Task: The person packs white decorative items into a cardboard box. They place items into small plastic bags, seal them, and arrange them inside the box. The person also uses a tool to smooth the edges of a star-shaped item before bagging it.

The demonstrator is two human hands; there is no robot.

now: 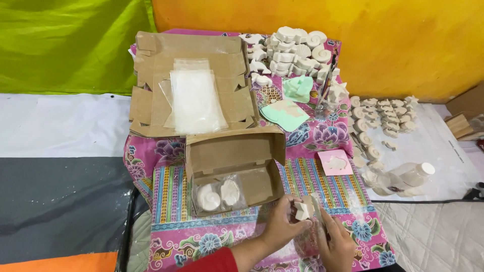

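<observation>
a wall point(312, 45) painted orange-yellow stands behind, with a bright green sheet point(65, 45) hung to its left. below lie white and dark grey mats point(55, 166), and a pale quilted cover point(433, 236) spreads at the right.

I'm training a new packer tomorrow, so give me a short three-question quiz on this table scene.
1. True or false: the small cardboard box near the hands is open.
2. What lies on the flattened cardboard at the back? A) clear plastic bags B) scissors C) a cup
3. What do the left hand and the right hand hold between them?

Key
1. True; its lid stands up, and two bagged white plaster shapes lie inside.
2. A, a stack of clear plastic bags.
3. A small white plaster figure, seemingly with a clear bag; its exact shape is hard to tell.
</observation>
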